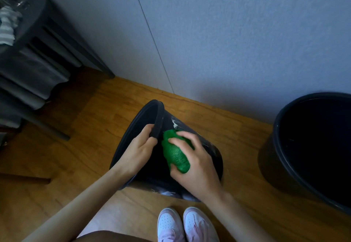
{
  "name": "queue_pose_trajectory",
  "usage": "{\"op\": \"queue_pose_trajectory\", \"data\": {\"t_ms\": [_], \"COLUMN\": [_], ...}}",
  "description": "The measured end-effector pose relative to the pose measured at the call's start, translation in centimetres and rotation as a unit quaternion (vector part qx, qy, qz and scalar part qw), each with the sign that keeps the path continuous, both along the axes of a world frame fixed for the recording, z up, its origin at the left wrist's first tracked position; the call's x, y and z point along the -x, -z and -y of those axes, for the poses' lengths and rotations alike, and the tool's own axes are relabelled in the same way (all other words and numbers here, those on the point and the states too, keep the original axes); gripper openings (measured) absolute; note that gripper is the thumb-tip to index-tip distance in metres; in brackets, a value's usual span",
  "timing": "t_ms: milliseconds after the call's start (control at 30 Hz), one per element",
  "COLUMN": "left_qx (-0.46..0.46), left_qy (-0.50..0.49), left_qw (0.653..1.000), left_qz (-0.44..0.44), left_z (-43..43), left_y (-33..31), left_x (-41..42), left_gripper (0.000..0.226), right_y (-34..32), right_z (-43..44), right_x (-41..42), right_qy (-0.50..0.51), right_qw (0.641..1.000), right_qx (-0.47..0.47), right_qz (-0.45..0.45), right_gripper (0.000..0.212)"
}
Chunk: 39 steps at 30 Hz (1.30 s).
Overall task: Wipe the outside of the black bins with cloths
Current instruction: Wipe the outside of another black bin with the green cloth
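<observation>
A black bin (206,143) lies tipped on the wooden floor, its open mouth facing left. My left hand (139,147) grips its rim, fingers curled over the edge. A bunched green cloth (175,154) is pressed against the bin's outer wall by my right hand (196,163), whose fingers wrap over it. Whitish smears show on the wall above the cloth. A second black bin (279,158) stands upright at the right.
A grey wall runs behind the bins. A dark rack (43,55) with slats and hanging grey fabric stands at the left on thin legs. My white shoes (187,224) are at the bottom, just below the tipped bin.
</observation>
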<state>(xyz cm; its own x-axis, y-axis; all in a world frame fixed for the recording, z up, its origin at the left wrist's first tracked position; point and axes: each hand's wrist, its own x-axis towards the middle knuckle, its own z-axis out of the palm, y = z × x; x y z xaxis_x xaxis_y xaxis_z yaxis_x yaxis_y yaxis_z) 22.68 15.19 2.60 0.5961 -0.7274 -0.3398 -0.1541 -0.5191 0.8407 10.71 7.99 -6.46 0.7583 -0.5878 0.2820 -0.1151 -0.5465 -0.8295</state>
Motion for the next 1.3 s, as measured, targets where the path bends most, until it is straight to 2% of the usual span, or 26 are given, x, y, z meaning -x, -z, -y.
{"op": "queue_pose_trajectory", "data": {"t_ms": [267, 467, 633, 800, 933, 1033, 1133, 1300], "left_qx": [0.015, 0.014, 0.002, -0.004, -0.001, -0.016, -0.015, -0.028], "left_qy": [-0.009, 0.005, 0.013, 0.020, 0.008, 0.020, 0.035, 0.054], "left_qw": [1.000, 0.999, 1.000, 1.000, 1.000, 0.999, 0.999, 0.997], "left_qz": [0.005, 0.028, 0.025, 0.010, 0.021, 0.020, 0.032, 0.045], "left_z": [0.6, 0.3, -0.2, -0.2, -0.1, -0.1, -0.2, -0.8], "left_y": [0.0, 0.2, 0.3, 0.1, 0.3, 0.7, 0.8, 0.9], "left_x": [0.7, 0.0, 0.0, 0.5, 0.6, 0.5, 0.5, 0.4], "left_gripper": [0.036, 0.036, 0.033, 0.031, 0.022, 0.031, 0.027, 0.026], "right_y": [0.2, -0.1, -0.2, 2.8, 4.6, 4.6, 3.4, -0.5], "right_z": [-0.9, -0.2, 3.7, 7.4, 8.1, 7.6, 5.9, 2.7], "right_x": [-1.5, -3.3, -5.8, -5.5, -3.5, -2.1, -1.6, -3.9], "right_qy": [0.016, 0.027, 0.054, 0.055, 0.069, 0.068, 0.080, 0.076], "right_qw": [0.997, 0.996, 0.991, 0.968, 0.955, 0.951, 0.963, 0.992], "right_qx": [0.071, 0.071, 0.006, -0.037, -0.050, -0.040, -0.027, -0.013], "right_qz": [-0.010, -0.036, -0.119, -0.243, -0.283, -0.298, -0.257, -0.102], "right_gripper": [0.051, 0.054, 0.046, 0.041, 0.039, 0.040, 0.046, 0.048]}}
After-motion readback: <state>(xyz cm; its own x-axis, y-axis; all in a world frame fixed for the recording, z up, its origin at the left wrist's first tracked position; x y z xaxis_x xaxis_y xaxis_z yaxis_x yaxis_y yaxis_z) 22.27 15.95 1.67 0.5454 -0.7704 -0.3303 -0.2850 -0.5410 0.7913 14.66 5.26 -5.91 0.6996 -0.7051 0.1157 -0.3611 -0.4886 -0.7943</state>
